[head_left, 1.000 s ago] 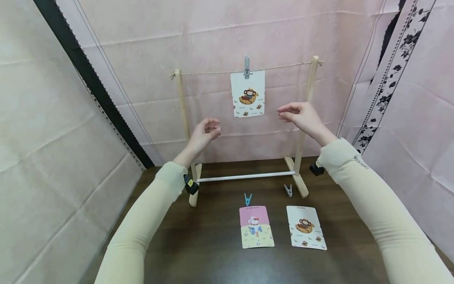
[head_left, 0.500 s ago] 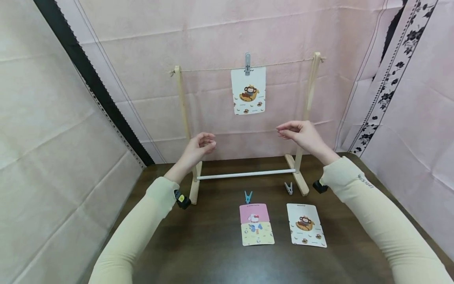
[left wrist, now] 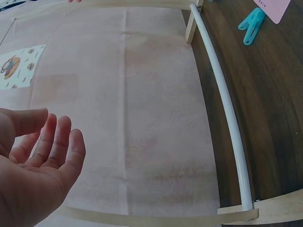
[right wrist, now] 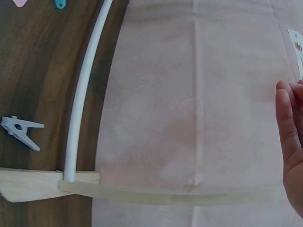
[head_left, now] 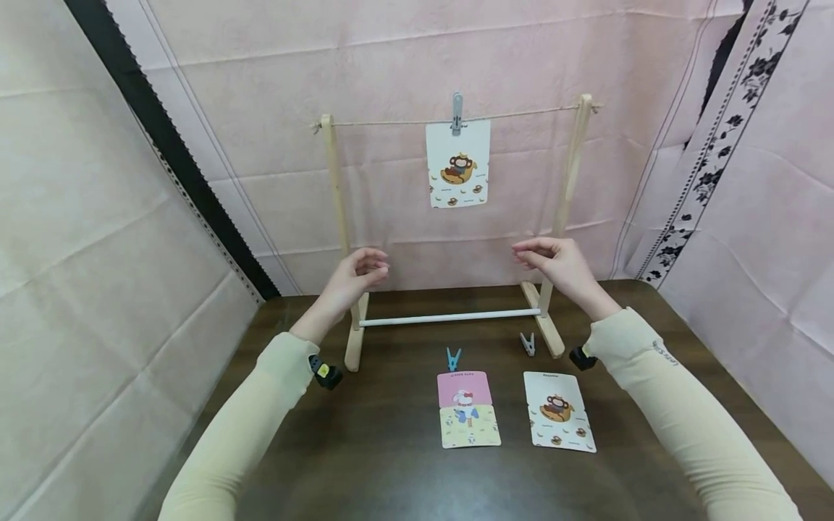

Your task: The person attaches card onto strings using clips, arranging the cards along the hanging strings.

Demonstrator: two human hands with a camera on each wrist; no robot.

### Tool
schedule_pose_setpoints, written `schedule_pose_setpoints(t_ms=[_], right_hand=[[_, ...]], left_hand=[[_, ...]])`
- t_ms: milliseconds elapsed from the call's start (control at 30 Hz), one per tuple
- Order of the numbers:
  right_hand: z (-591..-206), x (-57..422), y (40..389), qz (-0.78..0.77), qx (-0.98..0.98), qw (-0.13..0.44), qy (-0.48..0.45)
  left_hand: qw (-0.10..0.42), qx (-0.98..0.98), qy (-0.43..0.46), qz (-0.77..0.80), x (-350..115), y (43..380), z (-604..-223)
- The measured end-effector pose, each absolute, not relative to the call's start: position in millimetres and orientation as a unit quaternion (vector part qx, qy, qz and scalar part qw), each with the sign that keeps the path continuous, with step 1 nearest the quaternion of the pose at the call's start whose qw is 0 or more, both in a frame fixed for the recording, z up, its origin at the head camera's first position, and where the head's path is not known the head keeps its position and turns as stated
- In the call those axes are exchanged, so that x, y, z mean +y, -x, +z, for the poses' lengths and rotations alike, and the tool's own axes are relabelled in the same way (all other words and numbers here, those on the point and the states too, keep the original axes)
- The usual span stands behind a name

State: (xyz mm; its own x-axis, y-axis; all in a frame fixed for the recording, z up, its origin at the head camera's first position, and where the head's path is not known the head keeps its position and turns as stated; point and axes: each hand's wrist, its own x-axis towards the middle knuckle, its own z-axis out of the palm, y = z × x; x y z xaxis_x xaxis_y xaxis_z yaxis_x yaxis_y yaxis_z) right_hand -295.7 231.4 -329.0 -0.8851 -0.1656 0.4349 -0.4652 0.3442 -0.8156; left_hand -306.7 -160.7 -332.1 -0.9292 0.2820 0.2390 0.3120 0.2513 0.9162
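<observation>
My left hand (head_left: pixel 355 278) hovers in the air near the rack's left post, fingers loosely bent, holding nothing. On the other side, my right hand (head_left: pixel 563 266) is raised before the right post, also holding nothing, its fingers loosely bent. Between and above them a white monkey card (head_left: pixel 458 165) hangs from the string (head_left: pixel 391 123) under a grey clothespin (head_left: pixel 457 114). On the table lie a pink and yellow card (head_left: pixel 469 411) with a blue clothespin (head_left: pixel 453 359) at its top edge, and a second monkey card (head_left: pixel 559 412). A grey clothespin (right wrist: pixel 21 131) lies near the rack's right foot.
The wooden rack has a left post (head_left: pixel 335 188), a right post (head_left: pixel 572 170) and a white crossbar (head_left: pixel 449 317) low between its feet. It stands toward the back of the dark table (head_left: pixel 391 463). Pale cloth walls (head_left: pixel 260 94) surround the back and sides.
Both hands have come down from beside the hanging card toward the table, and the left has also drawn outward to the left. The cards and clothespins stay where they were.
</observation>
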Motion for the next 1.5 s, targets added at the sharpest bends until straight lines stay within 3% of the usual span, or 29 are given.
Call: schedule_pose_setpoints(t_ms=[700, 1500], right_hand=[[-366.7, 229.4, 299.2, 0.543, -0.818, 0.111, -0.155], [-393.2, 232.4, 288.7, 0.553, -0.816, 0.089, -0.145]], left_hand=[[-0.009, -0.807, 0.160, -0.568, -168.9, 301.0, -363.3], [-0.049, -0.814, 0.165, -0.554, -148.3, 295.3, -403.7]])
